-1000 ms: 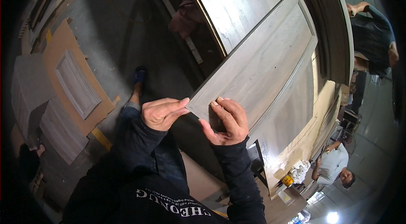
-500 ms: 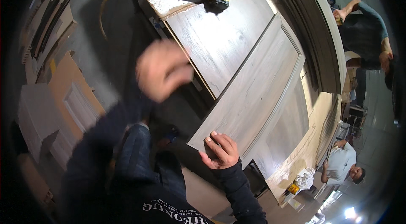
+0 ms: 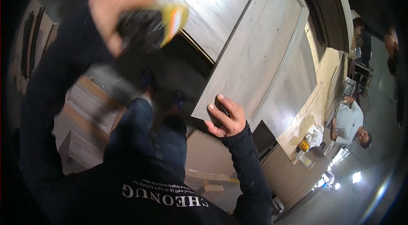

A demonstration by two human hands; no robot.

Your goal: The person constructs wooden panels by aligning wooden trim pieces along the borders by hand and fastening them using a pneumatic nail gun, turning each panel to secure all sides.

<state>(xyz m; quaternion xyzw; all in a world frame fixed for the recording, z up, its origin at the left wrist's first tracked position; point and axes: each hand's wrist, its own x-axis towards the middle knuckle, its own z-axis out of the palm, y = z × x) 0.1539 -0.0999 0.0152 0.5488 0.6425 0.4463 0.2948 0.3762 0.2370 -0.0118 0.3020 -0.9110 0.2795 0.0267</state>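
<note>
While fingers (image 3: pixel 134 0) grip tool (image 3: pixel 146 27), shirt (image 3: pixel 148 212) — white-lettered

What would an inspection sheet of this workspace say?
Surface: pale wooden table with a grey board on it.
Job's things: grey framed panel lies over the board, one corner past the table's edge; black and yellow tool is blurred.
Clutter: yellow container beside crumpled white cloth; dark curved boards stacked.
Left grip: bare hand holding the tool in the air.
Right grip: bare fingers resting on the panel near that corner.
Cables: nothing seen.
Surroundings: two other people at right; more panels low at left.
</note>
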